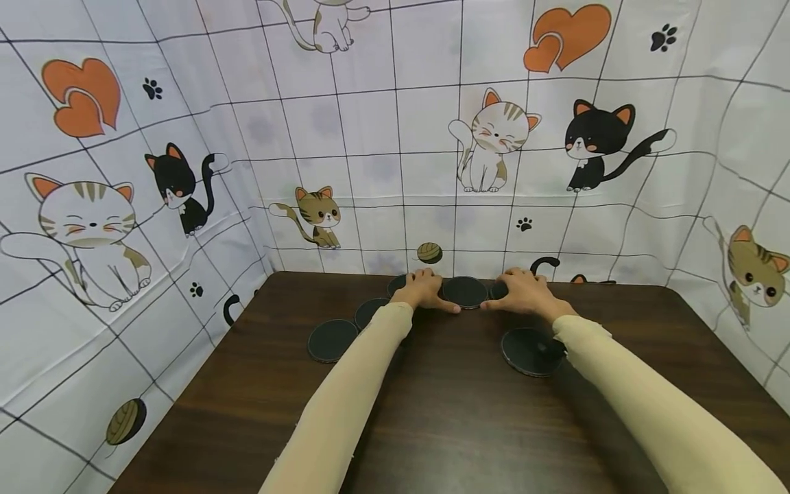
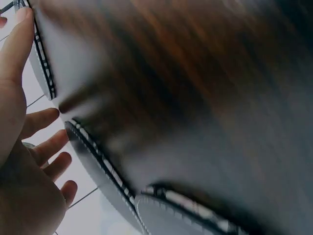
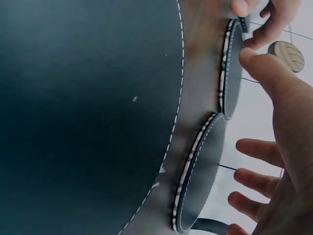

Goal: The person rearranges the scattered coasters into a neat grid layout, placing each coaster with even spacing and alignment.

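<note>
There's the middle coaster, flat at the far edge of the table, right between your hands! Your left hand and right hand have fingers apart, thumbs at its rim. A left coaster and right coaster flank it; a larger-looking coaster lies by your right sleeve.

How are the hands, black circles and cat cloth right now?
Left hand: fingers apart
Right hand: fingers apart
Middle far circle: looks flat, between the hands
Near-right circle: flat, apart from the others
Near-left circle: flat
Circle beyond it: flat, partly hidden
Circle by left hand: flat, partly hidden
Circle by right hand: flat, partly hidden
Cat cloth: hanging, wrinkled
</note>
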A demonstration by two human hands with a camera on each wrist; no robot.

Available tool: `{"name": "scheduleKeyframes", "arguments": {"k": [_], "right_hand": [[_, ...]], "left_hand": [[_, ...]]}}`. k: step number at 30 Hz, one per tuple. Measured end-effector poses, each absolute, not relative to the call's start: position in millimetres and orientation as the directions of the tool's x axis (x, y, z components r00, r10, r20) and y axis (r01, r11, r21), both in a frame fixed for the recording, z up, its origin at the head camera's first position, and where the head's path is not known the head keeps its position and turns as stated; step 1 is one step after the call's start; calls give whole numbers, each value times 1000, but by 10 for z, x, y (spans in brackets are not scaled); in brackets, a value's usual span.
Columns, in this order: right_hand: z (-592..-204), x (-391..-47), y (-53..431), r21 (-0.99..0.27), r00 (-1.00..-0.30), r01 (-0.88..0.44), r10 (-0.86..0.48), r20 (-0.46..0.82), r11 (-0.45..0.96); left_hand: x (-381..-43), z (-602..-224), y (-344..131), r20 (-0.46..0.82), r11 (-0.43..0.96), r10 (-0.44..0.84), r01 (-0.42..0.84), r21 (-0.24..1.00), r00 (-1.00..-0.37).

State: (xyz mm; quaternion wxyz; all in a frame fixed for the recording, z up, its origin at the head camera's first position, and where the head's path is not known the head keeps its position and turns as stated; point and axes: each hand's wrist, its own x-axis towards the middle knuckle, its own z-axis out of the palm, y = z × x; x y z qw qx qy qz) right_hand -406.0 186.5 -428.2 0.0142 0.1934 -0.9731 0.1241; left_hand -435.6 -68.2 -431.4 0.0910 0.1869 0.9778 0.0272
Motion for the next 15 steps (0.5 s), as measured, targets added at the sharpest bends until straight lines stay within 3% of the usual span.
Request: {"name": "scheduleKeyframes", "arguments": {"k": [15], "right_hand": [[-4411, -4218, 1722, -251, -934, -346, -358, -2, 904]], "left_hand": [[-4416, -4364, -664, -153, 911, 405, 382, 157, -902]]}}
